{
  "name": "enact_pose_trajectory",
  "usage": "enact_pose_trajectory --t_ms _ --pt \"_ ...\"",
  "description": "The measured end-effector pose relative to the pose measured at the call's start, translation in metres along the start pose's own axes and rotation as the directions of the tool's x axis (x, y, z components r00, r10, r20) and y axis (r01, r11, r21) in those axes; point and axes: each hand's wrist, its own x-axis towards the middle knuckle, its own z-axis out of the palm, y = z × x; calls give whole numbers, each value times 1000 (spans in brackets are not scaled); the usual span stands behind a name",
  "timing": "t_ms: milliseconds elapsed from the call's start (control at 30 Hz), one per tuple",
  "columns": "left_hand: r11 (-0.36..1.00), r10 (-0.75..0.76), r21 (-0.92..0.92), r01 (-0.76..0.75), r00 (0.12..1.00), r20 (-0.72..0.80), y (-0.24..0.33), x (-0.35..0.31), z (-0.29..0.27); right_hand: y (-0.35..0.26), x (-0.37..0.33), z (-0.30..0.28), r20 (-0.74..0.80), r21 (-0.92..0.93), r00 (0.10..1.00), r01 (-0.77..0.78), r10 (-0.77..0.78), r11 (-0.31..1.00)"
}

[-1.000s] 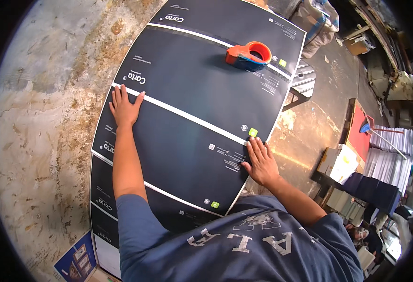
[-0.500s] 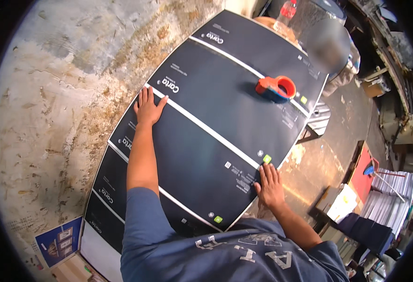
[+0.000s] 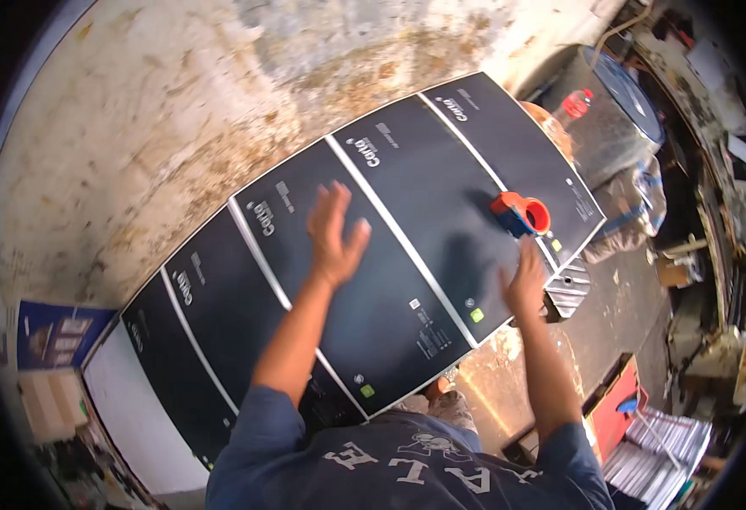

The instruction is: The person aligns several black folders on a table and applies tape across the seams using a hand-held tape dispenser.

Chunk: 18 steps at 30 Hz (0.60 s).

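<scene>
A long black printed sheet with white crosswise stripes lies in front of me. Above its middle my left hand is lifted with fingers spread, holding nothing. My right hand is raised by the right edge, its fingers stretched out and somewhat blurred, also without anything in it. Just beyond those fingertips, a red-orange and blue tape dispenser rests on the sheet. Both hands appear raised off the surface.
A stained wall runs along the sheet's far-left side. Past the far end are a red-capped bottle and a large drum. A pale board borders the near-left end; stacked sheets stand lower right.
Both hands have left the sheet, where they lay flat near opposite edges of a white stripe. The right hand has moved forward toward the tape dispenser. My view has turned.
</scene>
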Motion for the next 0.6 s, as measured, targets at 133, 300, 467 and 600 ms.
enact_pose_trajectory --t_ms 133,300,467,600 --pt "993 -116 -25 120 986 121 103 -127 -26 48 79 7 122 -308 986 149 -116 940" --pt "909 -411 22 416 889 200 159 -234 -41 32 82 -19 301 -201 939 234 -167 951" --pt "449 -598 -420 788 615 515 208 -225 -17 30 18 -59 -75 462 932 348 -355 816" --pt "-30 -480 -452 891 384 789 217 -214 -3 4 -95 -163 106 671 850 322 -515 668"
